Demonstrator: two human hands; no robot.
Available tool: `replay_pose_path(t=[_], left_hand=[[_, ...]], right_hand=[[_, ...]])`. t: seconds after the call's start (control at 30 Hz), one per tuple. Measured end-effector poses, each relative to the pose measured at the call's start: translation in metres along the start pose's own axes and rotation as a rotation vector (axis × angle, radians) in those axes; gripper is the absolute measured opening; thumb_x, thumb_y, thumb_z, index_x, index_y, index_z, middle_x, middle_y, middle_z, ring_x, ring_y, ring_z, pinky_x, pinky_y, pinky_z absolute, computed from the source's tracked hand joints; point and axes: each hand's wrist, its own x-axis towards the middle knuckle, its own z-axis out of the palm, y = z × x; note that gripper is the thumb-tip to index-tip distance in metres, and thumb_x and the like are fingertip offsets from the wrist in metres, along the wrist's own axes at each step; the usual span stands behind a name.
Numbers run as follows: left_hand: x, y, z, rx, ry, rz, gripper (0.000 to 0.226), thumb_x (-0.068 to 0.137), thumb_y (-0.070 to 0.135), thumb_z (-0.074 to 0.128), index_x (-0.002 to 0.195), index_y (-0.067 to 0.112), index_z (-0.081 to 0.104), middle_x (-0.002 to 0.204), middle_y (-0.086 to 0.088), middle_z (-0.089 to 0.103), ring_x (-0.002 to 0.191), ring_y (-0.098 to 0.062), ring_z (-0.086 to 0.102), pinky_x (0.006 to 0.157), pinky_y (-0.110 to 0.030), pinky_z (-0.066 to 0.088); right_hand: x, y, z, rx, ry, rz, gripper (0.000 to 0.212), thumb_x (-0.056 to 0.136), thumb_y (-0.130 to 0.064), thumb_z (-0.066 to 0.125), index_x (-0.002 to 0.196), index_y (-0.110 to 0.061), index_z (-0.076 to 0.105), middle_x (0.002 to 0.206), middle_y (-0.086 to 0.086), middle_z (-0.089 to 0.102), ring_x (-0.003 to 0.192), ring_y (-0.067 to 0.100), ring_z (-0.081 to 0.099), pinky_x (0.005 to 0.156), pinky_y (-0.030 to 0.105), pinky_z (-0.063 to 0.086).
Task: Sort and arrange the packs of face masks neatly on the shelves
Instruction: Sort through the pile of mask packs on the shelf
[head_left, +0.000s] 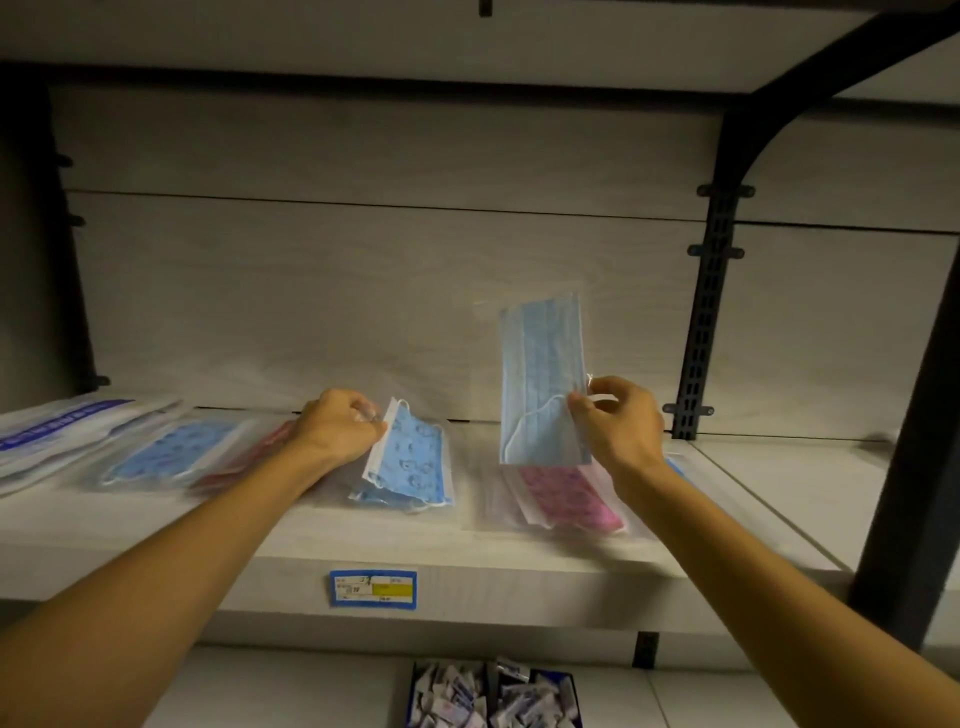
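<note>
Right hand (621, 423) pinches plain blue mask pack (540, 379), held upright above pink mask pack (569, 496). Left hand (340, 423) curled, gripping edge of patterned blue mask pack (413, 460) on shelf (467, 571).

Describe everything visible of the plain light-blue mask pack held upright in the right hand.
The plain light-blue pleated mask pack is in a clear plastic sleeve, with a white ear loop showing near its lower edge. It stands upright above the shelf, over the pink patterned mask pack. The right hand pinches its lower right edge.

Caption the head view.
Right hand lifts a plain blue mask pack; left hand pinches a patterned blue pack.
</note>
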Motion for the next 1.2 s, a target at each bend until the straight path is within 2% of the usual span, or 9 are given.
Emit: replay_pose_path(t=[0.13, 0.33, 0.57, 0.73, 0.87, 0.93, 1.03, 1.1, 1.2], left_hand=[[0.003, -0.006, -0.002, 0.107, -0.005, 0.007, 0.013, 0.080, 0.022, 0.071, 0.092, 0.019, 0.066, 0.105, -0.005, 0.068, 0.097, -0.024, 0.061, 0.080, -0.026, 0.045], [-0.001, -0.009, -0.006, 0.257, 0.015, 0.071, 0.052, 0.074, 0.045, 0.076, 0.116, 0.021, 0.056, 0.099, 0.002, 0.065, 0.100, -0.024, 0.061, 0.087, -0.036, 0.051], [-0.012, -0.013, -0.038, 0.352, 0.194, 0.145, 0.033, 0.080, 0.041, 0.070, 0.109, 0.027, 0.060, 0.104, 0.004, 0.066, 0.102, -0.023, 0.060, 0.086, -0.031, 0.047], [-0.016, -0.032, -0.072, 0.413, 0.233, 0.169, 0.026, 0.083, 0.032, 0.069, 0.107, 0.023, 0.063, 0.098, 0.004, 0.066, 0.099, -0.024, 0.060, 0.088, -0.033, 0.046], [-0.008, -0.050, -0.101, 0.436, 0.259, 0.195, 0.024, 0.085, 0.027, 0.067, 0.108, 0.023, 0.062, 0.100, 0.004, 0.067, 0.096, -0.023, 0.061, 0.088, -0.034, 0.045], [-0.002, -0.060, -0.117, 0.466, 0.275, 0.216, 0.022, 0.087, 0.025, 0.065, 0.109, 0.023, 0.062, 0.100, 0.003, 0.067, 0.097, -0.023, 0.060, 0.090, -0.035, 0.043], [0.004, -0.081, -0.147, 0.531, 0.320, 0.248, 0.021, 0.086, 0.021, 0.063, 0.108, 0.021, 0.063, 0.099, 0.002, 0.068, 0.100, -0.025, 0.059, 0.088, -0.035, 0.041], [0.007, -0.096, -0.168, 0.547, 0.338, 0.238, 0.022, 0.085, 0.018, 0.061, 0.107, 0.020, 0.064, 0.098, 0.000, 0.068, 0.100, -0.027, 0.059, 0.088, -0.035, 0.043], [0.015, -0.120, -0.196, 0.574, 0.334, 0.228, 0.022, 0.085, 0.015, 0.060, 0.107, 0.017, 0.065, 0.094, -0.001, 0.068, 0.095, -0.027, 0.060, 0.085, -0.037, 0.047]], right_hand=[[0.002, 0.003, 0.004, 0.027, -0.033, 0.026, 0.024, 0.089, -0.026, 0.066, 0.111, -0.017, 0.063, 0.094, 0.005, 0.068, 0.088, 0.023, 0.066, 0.086, 0.043, 0.056], [0.006, -0.005, 0.010, 0.081, -0.075, -0.005, 0.029, 0.089, -0.024, 0.067, 0.116, -0.013, 0.062, 0.098, 0.009, 0.069, 0.089, 0.026, 0.067, 0.078, 0.038, 0.058], [0.010, -0.028, 0.026, 0.160, -0.098, -0.046, 0.022, 0.088, -0.021, 0.069, 0.107, -0.015, 0.062, 0.097, 0.011, 0.068, 0.089, 0.029, 0.066, 0.085, 0.044, 0.055], [0.002, -0.036, 0.046, 0.188, -0.141, -0.031, 0.024, 0.088, -0.021, 0.069, 0.109, -0.013, 0.062, 0.096, 0.010, 0.066, 0.084, 0.023, 0.063, 0.063, 0.028, 0.049], [0.000, -0.051, 0.070, 0.221, -0.154, -0.006, 0.012, 0.086, -0.018, 0.071, 0.087, -0.018, 0.059, 0.089, 0.008, 0.064, 0.079, 0.023, 0.061, 0.058, 0.025, 0.046], [-0.002, -0.060, 0.085, 0.238, -0.159, 0.013, 0.016, 0.085, -0.017, 0.072, 0.081, -0.021, 0.057, 0.093, 0.010, 0.065, 0.082, 0.024, 0.062, 0.067, 0.032, 0.054], [-0.011, -0.077, 0.114, 0.242, -0.187, 0.028, 0.018, 0.085, -0.018, 0.072, 0.097, -0.015, 0.059, 0.098, 0.010, 0.064, 0.085, 0.024, 0.064, 0.084, 0.040, 0.056], [-0.020, -0.089, 0.135, 0.248, -0.217, 0.032, 0.026, 0.086, -0.017, 0.071, 0.109, -0.012, 0.060, 0.095, 0.007, 0.063, 0.078, 0.017, 0.062, 0.080, 0.036, 0.056], [-0.035, -0.103, 0.167, 0.253, -0.224, 0.027, 0.022, 0.086, -0.016, 0.071, 0.105, -0.013, 0.059, 0.098, 0.008, 0.063, 0.077, 0.017, 0.062, 0.077, 0.034, 0.056]])
